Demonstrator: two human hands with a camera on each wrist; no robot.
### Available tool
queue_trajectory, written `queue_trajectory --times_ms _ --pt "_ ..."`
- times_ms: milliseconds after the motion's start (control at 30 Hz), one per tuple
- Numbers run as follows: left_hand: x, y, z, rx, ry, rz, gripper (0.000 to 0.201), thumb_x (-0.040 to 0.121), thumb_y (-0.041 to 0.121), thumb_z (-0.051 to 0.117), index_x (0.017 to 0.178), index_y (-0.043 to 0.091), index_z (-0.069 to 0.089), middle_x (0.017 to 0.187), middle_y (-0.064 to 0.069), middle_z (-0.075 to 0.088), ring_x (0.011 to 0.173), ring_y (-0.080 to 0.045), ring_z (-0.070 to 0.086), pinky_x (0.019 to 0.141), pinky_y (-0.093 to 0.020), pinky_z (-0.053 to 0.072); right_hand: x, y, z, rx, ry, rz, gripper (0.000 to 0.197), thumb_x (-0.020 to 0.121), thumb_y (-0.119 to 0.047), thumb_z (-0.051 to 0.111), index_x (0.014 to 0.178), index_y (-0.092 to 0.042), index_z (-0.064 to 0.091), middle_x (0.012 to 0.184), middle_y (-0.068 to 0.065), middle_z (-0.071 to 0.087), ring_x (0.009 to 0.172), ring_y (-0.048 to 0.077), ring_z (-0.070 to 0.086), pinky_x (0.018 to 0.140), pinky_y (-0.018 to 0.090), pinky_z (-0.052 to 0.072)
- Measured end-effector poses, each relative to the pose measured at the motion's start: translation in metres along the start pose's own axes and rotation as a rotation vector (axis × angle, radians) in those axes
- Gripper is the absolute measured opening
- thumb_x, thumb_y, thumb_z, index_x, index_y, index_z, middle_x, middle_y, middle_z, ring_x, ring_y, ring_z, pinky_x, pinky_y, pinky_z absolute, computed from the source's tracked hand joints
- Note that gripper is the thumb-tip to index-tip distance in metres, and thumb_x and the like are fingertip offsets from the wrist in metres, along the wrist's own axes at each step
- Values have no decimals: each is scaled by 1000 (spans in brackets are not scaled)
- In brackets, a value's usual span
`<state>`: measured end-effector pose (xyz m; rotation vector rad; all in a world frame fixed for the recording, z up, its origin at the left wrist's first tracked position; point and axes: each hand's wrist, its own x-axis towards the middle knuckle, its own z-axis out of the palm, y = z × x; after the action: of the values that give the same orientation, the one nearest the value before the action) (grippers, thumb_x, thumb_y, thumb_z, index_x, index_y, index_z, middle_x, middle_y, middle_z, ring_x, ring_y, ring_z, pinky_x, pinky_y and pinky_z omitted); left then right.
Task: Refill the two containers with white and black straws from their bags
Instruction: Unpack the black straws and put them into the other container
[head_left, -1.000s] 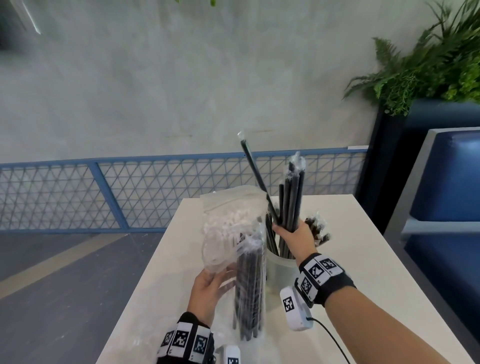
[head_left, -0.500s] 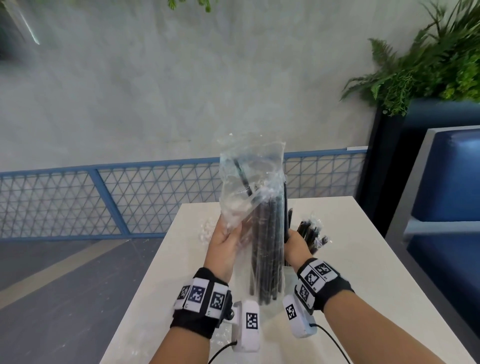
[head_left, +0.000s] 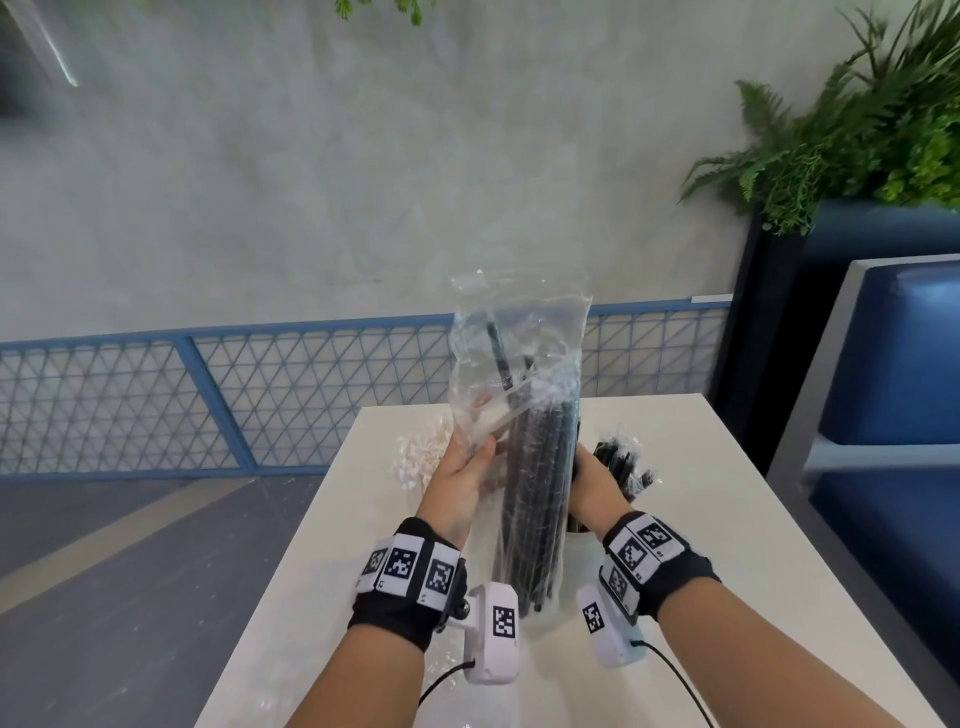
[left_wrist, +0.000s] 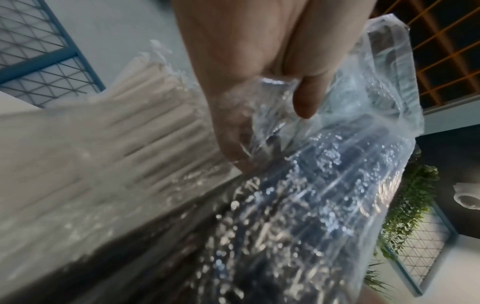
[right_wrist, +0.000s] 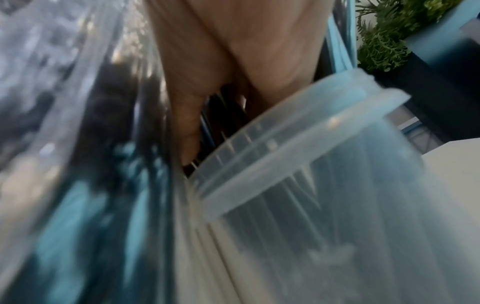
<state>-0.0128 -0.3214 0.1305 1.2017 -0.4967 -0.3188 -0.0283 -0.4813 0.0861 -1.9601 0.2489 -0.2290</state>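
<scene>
My left hand (head_left: 478, 452) pinches the side of a clear bag of black straws (head_left: 535, 467) and holds it upright above the white table (head_left: 737, 530). The left wrist view shows my thumb and fingers (left_wrist: 303, 102) gripping the crinkled plastic (left_wrist: 337, 174). Right of the bag, my right hand (head_left: 584, 475) curls round a bundle of black straws (right_wrist: 221, 117) standing in a translucent container (right_wrist: 291, 148). The bag hides most of that container in the head view. White straws (head_left: 421, 457) lie in plastic at the left, also seen in the left wrist view (left_wrist: 135, 131).
More wrapped black straws (head_left: 623, 462) stick up behind my right hand. A blue mesh railing (head_left: 208, 405) runs beyond the table's far edge. A blue seat (head_left: 893, 415) and a dark planter with ferns (head_left: 857, 130) stand on the right.
My left hand has raised the bag of black straws from low on the table to upright in front of the container. My right hand has sunk lower with its straws.
</scene>
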Motion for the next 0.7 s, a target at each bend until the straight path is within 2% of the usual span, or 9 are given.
queue_trajectory --times_ms 100,200,300,367,400,467,500,600,700 --pt "-1 -5 -3 25 15 -44 40 98 11 37 135 25 42 126 -12 60 101 -17 64 82 -30 54 -8 -10 -7 180 17 -106 57 74 -6 74 123 -21 50 106 -8 63 98 5 59 90 24 48" --pt "-2 -4 -2 29 9 -53 34 98 11 38 123 28 52 123 -12 62 101 -18 64 81 -27 55 -9 -14 -13 227 48 -201 52 73 -5 75 118 -18 54 105 -12 63 90 -11 58 81 7 45" --pt "-3 -7 -5 66 -15 -53 32 97 11 39 122 24 54 112 -2 68 97 -10 67 76 -22 55 -11 -18 -13 255 37 -221 44 73 -4 75 109 -23 58 99 -13 65 82 -14 59 74 3 45" --pt "-5 -10 -8 63 -8 -62 33 97 10 38 126 18 51 105 3 71 95 -9 68 73 -20 55 -12 -19 -11 252 34 -209 39 73 -4 75 98 -29 60 93 -14 66 80 -10 61 75 5 46" --pt "-7 -10 -9 64 0 -69 33 97 10 39 126 17 51 107 1 71 97 -11 67 74 -20 55 -12 -17 -9 253 30 -202 37 73 -3 75 94 -29 61 90 -12 67 81 -5 62 77 10 48" --pt "-11 -11 -12 72 9 -79 32 97 10 39 125 17 53 116 -5 68 106 -17 64 80 -21 54 -10 -16 -5 254 45 -149 25 74 -2 73 87 -21 63 83 -7 67 80 9 62 81 25 50" --pt "-13 -12 -14 74 10 -84 32 97 10 39 124 16 54 119 -7 66 109 -19 63 82 -23 54 -9 -16 -3 246 62 -113 18 75 -2 72 84 -15 63 78 -6 65 76 11 61 80 29 49" --pt "-22 -15 -22 59 50 -81 34 96 9 39 127 8 53 125 -14 61 113 -21 61 88 -28 53 -7 -11 2 218 113 -67 14 75 -3 72 82 -10 62 73 -5 63 69 7 58 72 28 46" --pt "-36 -21 -37 30 150 -35 39 90 19 45 127 8 53 125 -13 62 111 -19 62 83 -27 53 -6 -4 4 186 141 -47 18 73 -9 76 86 -12 63 81 2 67 76 16 63 73 30 52"
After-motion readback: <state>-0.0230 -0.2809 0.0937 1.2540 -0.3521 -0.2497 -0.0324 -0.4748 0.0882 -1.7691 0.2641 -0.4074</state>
